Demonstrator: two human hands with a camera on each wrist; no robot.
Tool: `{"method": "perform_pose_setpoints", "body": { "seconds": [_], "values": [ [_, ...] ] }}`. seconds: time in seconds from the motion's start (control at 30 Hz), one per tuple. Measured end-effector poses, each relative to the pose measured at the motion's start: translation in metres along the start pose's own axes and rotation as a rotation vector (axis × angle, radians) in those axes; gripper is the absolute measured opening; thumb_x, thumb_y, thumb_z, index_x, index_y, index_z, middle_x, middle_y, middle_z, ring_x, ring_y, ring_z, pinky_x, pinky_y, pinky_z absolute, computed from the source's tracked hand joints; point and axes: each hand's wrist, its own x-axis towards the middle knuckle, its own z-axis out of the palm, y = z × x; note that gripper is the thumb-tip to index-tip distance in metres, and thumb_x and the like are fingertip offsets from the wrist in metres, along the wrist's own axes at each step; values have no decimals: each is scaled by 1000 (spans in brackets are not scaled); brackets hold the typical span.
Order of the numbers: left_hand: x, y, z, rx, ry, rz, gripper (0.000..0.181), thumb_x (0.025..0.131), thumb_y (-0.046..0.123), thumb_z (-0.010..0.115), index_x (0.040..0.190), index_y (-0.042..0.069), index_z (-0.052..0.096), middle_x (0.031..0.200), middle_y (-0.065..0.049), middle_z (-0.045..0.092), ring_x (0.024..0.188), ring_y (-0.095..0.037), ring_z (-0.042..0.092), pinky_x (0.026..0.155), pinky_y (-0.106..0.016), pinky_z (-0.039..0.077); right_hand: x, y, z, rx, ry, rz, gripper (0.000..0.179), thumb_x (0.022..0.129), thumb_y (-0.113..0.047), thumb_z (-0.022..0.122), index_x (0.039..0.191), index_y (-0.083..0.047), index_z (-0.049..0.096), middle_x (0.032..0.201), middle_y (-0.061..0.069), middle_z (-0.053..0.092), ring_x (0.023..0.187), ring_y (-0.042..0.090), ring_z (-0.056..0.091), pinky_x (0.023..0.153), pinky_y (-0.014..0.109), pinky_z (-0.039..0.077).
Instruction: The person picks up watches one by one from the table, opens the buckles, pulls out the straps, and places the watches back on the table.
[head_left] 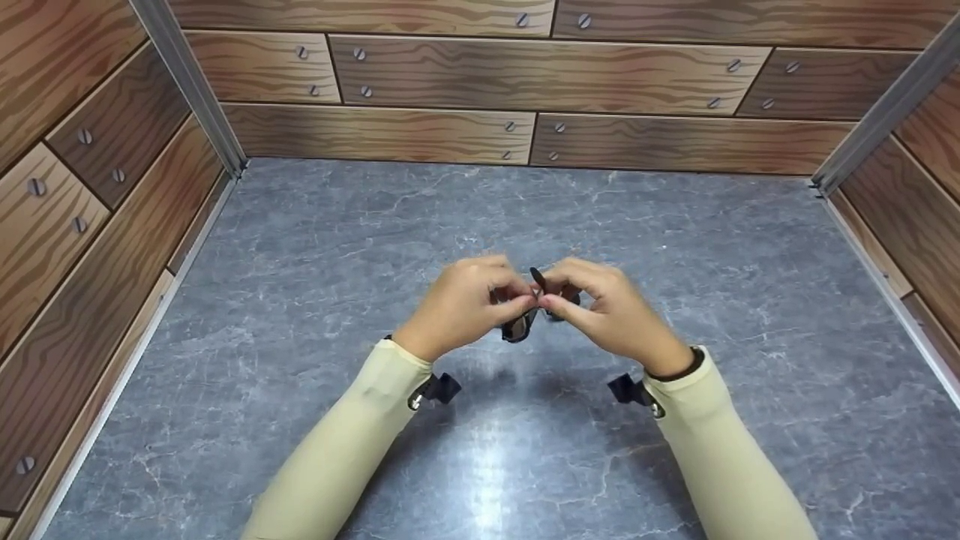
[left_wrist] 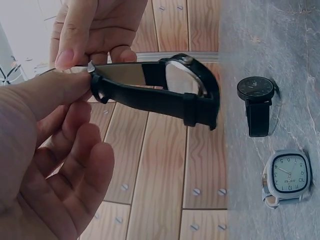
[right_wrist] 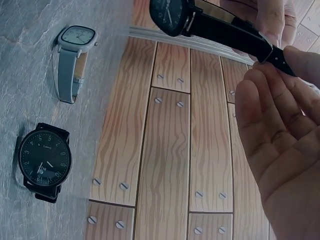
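Both hands meet above the tabletop over a wristwatch (left_wrist: 145, 102) with a black strap. Its round dark dial (right_wrist: 169, 14) shows in the right wrist view, lower than the fingers. At the metal buckle, my left hand (head_left: 465, 300) pinches the strap between thumb and finger. My right hand (head_left: 604, 304) pinches the holed strap end (right_wrist: 281, 61); in the head view a dark strap tip (head_left: 538, 277) sticks up between the hands. The strap forms a nearly closed loop. Exactly how tip and buckle meet is hidden by the fingers.
On the grey marbled tabletop (head_left: 360, 225) lie a round black watch (right_wrist: 45, 157) and a square-faced watch with a grey-blue strap (left_wrist: 289, 172). Wood-patterned walls (head_left: 450, 71) enclose the back and both sides. A small black device is strapped to each wrist.
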Motion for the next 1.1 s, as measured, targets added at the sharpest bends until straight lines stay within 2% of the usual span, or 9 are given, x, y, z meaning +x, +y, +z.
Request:
{"method": "perform_pose_setpoints", "body": {
  "seconds": [0.17, 0.3, 0.57, 0.7, 0.83, 1.1],
  "values": [
    [0, -1, 0, 6, -13, 18, 9, 96, 17, 73, 89, 15, 79, 85, 6, 67, 73, -6, 57, 66, -24, 50, -1, 0, 0, -4, -8, 3, 20, 97, -2, 69, 115, -11, 74, 101, 0, 72, 75, 16, 65, 68, 22, 55],
    [-1, -2, 1, -8, -23, 4, 8, 95, 15, 71, 90, 15, 78, 84, 6, 65, 73, -7, 59, 65, -23, 51, -1, -1, 0, -7, -12, 3, 21, 97, -2, 69, 116, -11, 74, 101, 0, 72, 75, 15, 65, 68, 22, 54],
    [-1, -3, 3, -74, -75, -106, 6, 90, 12, 70, 88, 15, 75, 83, 7, 63, 73, -5, 58, 66, -23, 52, 0, 1, 1, -23, -37, -24, 17, 96, -1, 71, 112, -9, 74, 100, 2, 72, 78, 14, 63, 68, 23, 54],
    [-1, -2, 4, -65, -105, -137, 5, 89, 13, 68, 88, 15, 73, 82, 7, 62, 71, -6, 56, 64, -23, 50, 0, 3, 2, -27, -54, -35, 16, 95, -2, 72, 110, -8, 74, 97, 2, 72, 79, 13, 64, 68, 25, 56],
    [-1, -2, 5, -61, -115, -132, 6, 88, 13, 68, 90, 15, 74, 84, 7, 62, 73, -6, 57, 65, -22, 51, -1, 3, 2, -25, -57, -31, 16, 95, -1, 71, 110, -8, 74, 98, 2, 72, 79, 12, 65, 68, 24, 56],
    [-1, -3, 6, -80, -91, -101, 5, 89, 11, 69, 87, 14, 73, 83, 6, 63, 73, -5, 58, 66, -22, 52, -1, 3, 2, -2, -51, -40, 19, 94, 2, 71, 110, -6, 74, 99, 4, 73, 79, 14, 65, 68, 22, 56]
  ]
}}
